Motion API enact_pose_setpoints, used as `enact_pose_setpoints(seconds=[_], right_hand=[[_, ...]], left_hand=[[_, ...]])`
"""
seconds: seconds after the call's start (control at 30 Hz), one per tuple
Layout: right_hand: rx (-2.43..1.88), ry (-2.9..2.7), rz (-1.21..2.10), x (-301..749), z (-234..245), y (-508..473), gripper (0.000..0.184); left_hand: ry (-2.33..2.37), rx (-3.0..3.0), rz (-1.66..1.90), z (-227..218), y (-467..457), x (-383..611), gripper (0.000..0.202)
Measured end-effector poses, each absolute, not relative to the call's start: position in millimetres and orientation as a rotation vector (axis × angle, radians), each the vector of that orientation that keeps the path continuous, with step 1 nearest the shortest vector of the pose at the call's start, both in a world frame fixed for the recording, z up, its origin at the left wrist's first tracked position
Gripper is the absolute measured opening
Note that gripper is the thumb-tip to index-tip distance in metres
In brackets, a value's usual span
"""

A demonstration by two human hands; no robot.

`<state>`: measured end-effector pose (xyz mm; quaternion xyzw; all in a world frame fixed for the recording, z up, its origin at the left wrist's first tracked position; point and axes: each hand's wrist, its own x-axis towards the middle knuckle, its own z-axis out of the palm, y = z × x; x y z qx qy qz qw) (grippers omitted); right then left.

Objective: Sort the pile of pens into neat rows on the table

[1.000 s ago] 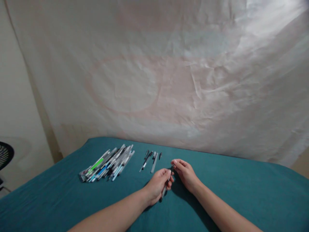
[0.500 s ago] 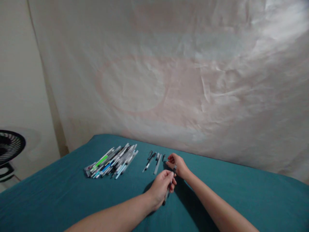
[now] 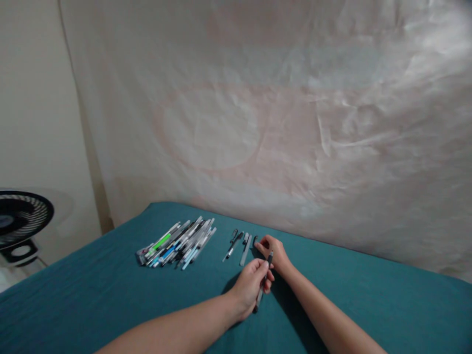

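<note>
Green-covered surface (image 3: 350, 295); heap of pens (image 3: 177, 246) on the left, apart from the hands. Left hand (image 3: 246, 289) closed around a pen (image 3: 259, 297), dark end upward. Right hand (image 3: 276, 251) low beyond it, fingers curled; grip cannot be told. Grey tube (image 3: 245, 251) nearby; small dark piece (image 3: 255, 240) at the fingertips. Judgement: steady barrel hold, light pinch, small parts kept from rolling.

you can read no lettering or numbers here; any print on the slim grey-and-black pen (image 3: 259, 297) or round black fan (image 3: 27, 218) is illegible.
</note>
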<state>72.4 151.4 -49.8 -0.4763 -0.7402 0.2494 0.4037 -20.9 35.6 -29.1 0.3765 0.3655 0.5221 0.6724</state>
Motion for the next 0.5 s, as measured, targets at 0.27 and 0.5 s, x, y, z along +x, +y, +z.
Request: enact_pose_setpoints(seconds=[0.27,0.5], right_hand=[[-0.949,-1.372,1.492,92,-30,114,0.042],[-0.814,-1.319,1.629,96,-20,94,0.025]], left_hand=[[0.798,0.801,1.212,-34,39,-21,0.032],[0.817,0.831,1.166,-33,39,-20,0.030]])
